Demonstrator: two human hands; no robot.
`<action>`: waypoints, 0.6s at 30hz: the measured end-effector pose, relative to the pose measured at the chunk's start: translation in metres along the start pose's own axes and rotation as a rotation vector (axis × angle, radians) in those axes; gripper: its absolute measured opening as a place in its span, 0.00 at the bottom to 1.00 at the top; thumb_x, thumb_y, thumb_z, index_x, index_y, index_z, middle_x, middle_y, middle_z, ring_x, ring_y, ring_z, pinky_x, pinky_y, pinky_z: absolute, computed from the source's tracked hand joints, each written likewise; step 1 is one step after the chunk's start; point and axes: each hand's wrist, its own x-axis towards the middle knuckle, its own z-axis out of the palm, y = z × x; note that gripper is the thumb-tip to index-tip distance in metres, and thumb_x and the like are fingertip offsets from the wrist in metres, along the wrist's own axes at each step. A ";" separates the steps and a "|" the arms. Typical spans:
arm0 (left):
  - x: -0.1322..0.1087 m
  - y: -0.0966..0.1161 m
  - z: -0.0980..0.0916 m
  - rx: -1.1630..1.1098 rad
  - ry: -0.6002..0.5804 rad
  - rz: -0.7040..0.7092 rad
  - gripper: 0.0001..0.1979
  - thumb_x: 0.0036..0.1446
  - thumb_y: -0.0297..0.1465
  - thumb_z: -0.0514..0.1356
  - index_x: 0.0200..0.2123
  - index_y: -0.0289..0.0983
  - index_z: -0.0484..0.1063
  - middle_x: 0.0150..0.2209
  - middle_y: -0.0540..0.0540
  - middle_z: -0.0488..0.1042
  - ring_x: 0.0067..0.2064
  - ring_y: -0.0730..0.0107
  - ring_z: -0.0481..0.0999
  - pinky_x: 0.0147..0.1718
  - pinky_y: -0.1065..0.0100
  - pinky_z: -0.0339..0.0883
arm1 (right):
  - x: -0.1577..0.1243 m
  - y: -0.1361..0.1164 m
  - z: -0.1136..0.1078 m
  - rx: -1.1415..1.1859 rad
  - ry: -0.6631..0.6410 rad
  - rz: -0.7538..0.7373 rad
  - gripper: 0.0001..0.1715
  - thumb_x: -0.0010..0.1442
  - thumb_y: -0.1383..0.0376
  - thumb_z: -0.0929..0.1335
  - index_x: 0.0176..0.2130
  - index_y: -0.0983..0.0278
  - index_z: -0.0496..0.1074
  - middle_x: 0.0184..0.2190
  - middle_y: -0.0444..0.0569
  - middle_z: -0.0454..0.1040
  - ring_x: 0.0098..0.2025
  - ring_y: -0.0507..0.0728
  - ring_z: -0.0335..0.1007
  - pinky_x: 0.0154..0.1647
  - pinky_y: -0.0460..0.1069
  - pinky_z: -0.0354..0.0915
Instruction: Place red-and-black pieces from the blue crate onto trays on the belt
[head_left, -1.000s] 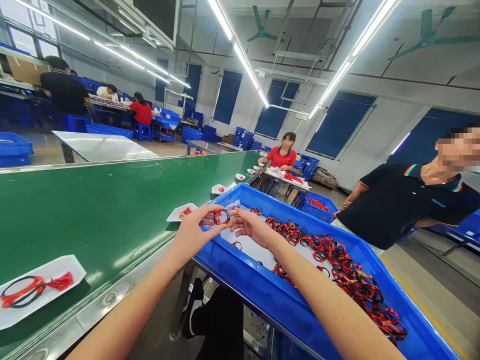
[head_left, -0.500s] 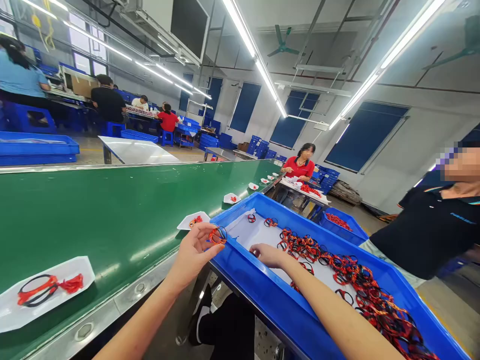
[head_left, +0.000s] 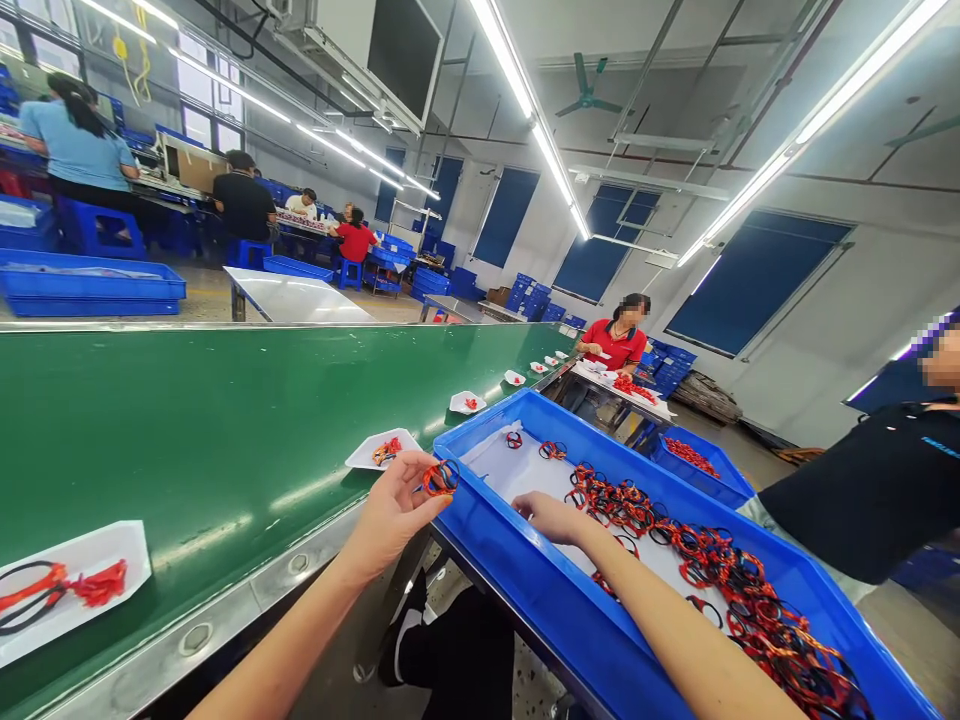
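My left hand [head_left: 401, 505] is raised over the gap between the green belt and the blue tray's near corner. Between its thumb and fingers is a red-and-black cord bracelet [head_left: 440, 478]. My right hand [head_left: 553, 515] reaches over the near wall of the blue tray [head_left: 540, 575], its fingers curled downward by the white liner; whether anything is in them is hidden. Farther along the same tray lies a heap of similar red-and-black bracelets [head_left: 712, 560]. A few loose ones [head_left: 553, 450] rest toward its far end.
The green conveyor belt [head_left: 225, 420] carries white dishes, one [head_left: 112, 570] with a black loop and red tassel, another [head_left: 382, 449] beside my left hand. A co-worker in red [head_left: 615, 345] sits farther along; a person in black [head_left: 862, 490] stands right of the tray.
The nearest white dish has slid left on the belt, partly out of view. My left hand still holds the bracelet; my right hand stays at the tray's near wall. The view has shifted slightly.
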 end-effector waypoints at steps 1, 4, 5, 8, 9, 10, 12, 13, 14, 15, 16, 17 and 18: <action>0.000 0.000 0.000 -0.010 0.018 -0.007 0.16 0.44 0.23 0.67 0.37 0.39 0.70 0.38 0.47 0.72 0.41 0.70 0.72 0.43 0.70 0.68 | 0.000 0.000 0.000 -0.001 0.003 0.002 0.13 0.48 0.66 0.66 0.36 0.65 0.74 0.31 0.46 0.75 0.32 0.54 0.70 0.32 0.46 0.62; 0.001 0.001 0.000 -0.148 0.099 -0.070 0.17 0.44 0.25 0.68 0.39 0.39 0.70 0.37 0.48 0.73 0.38 0.72 0.73 0.38 0.70 0.71 | 0.000 0.000 0.000 -0.002 0.013 0.003 0.12 0.48 0.66 0.66 0.35 0.65 0.74 0.31 0.46 0.74 0.31 0.54 0.69 0.31 0.46 0.61; 0.002 0.002 -0.001 -0.247 0.130 -0.114 0.16 0.46 0.28 0.67 0.40 0.39 0.70 0.37 0.48 0.73 0.36 0.74 0.73 0.36 0.72 0.72 | 0.000 0.000 0.000 0.000 0.016 0.001 0.12 0.48 0.66 0.66 0.35 0.65 0.74 0.30 0.46 0.74 0.31 0.54 0.69 0.30 0.46 0.61; 0.004 0.007 -0.005 -0.602 0.170 -0.275 0.12 0.55 0.36 0.61 0.41 0.36 0.70 0.36 0.48 0.73 0.29 0.81 0.71 0.31 0.77 0.73 | 0.000 0.001 0.002 0.007 0.015 -0.009 0.11 0.49 0.65 0.65 0.34 0.65 0.74 0.27 0.46 0.73 0.29 0.54 0.68 0.29 0.46 0.60; 0.004 0.008 -0.006 -0.694 0.163 -0.321 0.13 0.58 0.38 0.58 0.40 0.35 0.71 0.36 0.48 0.73 0.27 0.82 0.71 0.30 0.78 0.73 | 0.001 0.001 0.002 0.010 0.013 -0.013 0.11 0.49 0.65 0.65 0.33 0.66 0.74 0.26 0.46 0.73 0.29 0.54 0.68 0.29 0.46 0.60; 0.004 0.009 -0.008 -0.757 0.154 -0.357 0.14 0.60 0.39 0.55 0.40 0.34 0.71 0.35 0.48 0.73 0.27 0.83 0.70 0.29 0.79 0.72 | 0.001 0.002 0.003 0.013 0.010 -0.017 0.11 0.49 0.65 0.65 0.33 0.66 0.73 0.26 0.46 0.73 0.28 0.54 0.67 0.29 0.46 0.60; 0.003 0.010 -0.010 -0.819 0.149 -0.393 0.15 0.62 0.39 0.52 0.40 0.34 0.71 0.34 0.47 0.73 0.26 0.84 0.70 0.29 0.80 0.72 | 0.002 0.003 0.004 0.018 0.006 -0.026 0.11 0.50 0.64 0.65 0.33 0.66 0.73 0.26 0.46 0.73 0.28 0.54 0.67 0.29 0.46 0.60; 0.002 0.010 -0.010 -0.831 0.148 -0.399 0.16 0.62 0.39 0.51 0.40 0.34 0.71 0.34 0.47 0.73 0.26 0.84 0.69 0.29 0.80 0.72 | 0.002 0.003 0.004 0.019 0.005 -0.030 0.11 0.50 0.64 0.65 0.33 0.66 0.73 0.26 0.46 0.74 0.28 0.54 0.67 0.29 0.46 0.60; 0.001 0.009 -0.010 -0.839 0.145 -0.399 0.16 0.63 0.39 0.51 0.41 0.34 0.71 0.35 0.47 0.73 0.26 0.84 0.69 0.29 0.80 0.72 | 0.003 0.004 0.005 0.021 0.004 -0.033 0.11 0.50 0.64 0.65 0.33 0.66 0.73 0.27 0.46 0.74 0.28 0.54 0.67 0.30 0.46 0.60; 0.001 0.008 -0.010 -0.846 0.140 -0.398 0.16 0.63 0.39 0.51 0.41 0.34 0.71 0.35 0.47 0.73 0.26 0.84 0.69 0.29 0.80 0.71 | 0.003 0.004 0.005 0.021 0.003 -0.036 0.10 0.50 0.64 0.65 0.32 0.66 0.73 0.27 0.46 0.74 0.28 0.54 0.67 0.30 0.46 0.61; 0.000 0.007 -0.010 -0.853 0.132 -0.397 0.16 0.62 0.39 0.51 0.42 0.34 0.71 0.35 0.47 0.72 0.26 0.84 0.68 0.29 0.80 0.71 | 0.003 0.005 0.005 0.021 0.003 -0.038 0.10 0.49 0.65 0.65 0.32 0.66 0.73 0.27 0.45 0.74 0.28 0.54 0.67 0.30 0.46 0.60; 0.000 0.006 -0.010 -0.861 0.124 -0.397 0.16 0.62 0.39 0.51 0.41 0.34 0.71 0.34 0.47 0.72 0.26 0.84 0.68 0.29 0.80 0.71 | 0.003 0.005 0.005 0.022 0.002 -0.039 0.10 0.49 0.65 0.65 0.32 0.66 0.73 0.27 0.45 0.74 0.28 0.54 0.67 0.30 0.46 0.60; 0.000 0.006 -0.010 -0.872 0.116 -0.397 0.15 0.62 0.39 0.52 0.41 0.34 0.71 0.34 0.47 0.71 0.25 0.84 0.68 0.28 0.80 0.70 | 0.003 0.005 0.005 0.022 0.002 -0.039 0.10 0.49 0.64 0.65 0.32 0.66 0.73 0.27 0.45 0.74 0.28 0.54 0.67 0.30 0.46 0.60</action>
